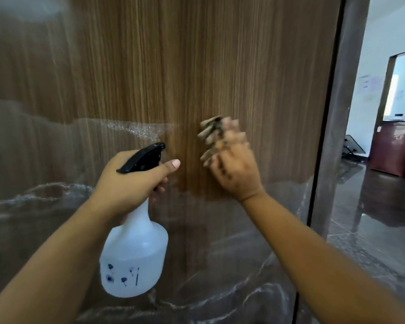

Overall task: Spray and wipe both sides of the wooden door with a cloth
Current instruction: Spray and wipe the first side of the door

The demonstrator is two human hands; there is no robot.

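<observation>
Fingers [229, 139] pinch one cloth [212, 127]; one bottle [133, 253].

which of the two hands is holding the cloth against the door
The right hand, blurred, presses a crumpled brownish cloth on the brown wooden door. The left hand grips the white plastic spray bottle with black trigger.

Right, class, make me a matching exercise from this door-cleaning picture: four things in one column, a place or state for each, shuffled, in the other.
Things:
1. spray bottle
2. cloth
3. wooden door
4. cabinet

Descriptions:
A. bunched against the door under the right hand
B. in the far room, reddish brown
C. held in the left hand
D. speckled with spray droplets

Pairs: 1-C, 2-A, 3-D, 4-B
</observation>
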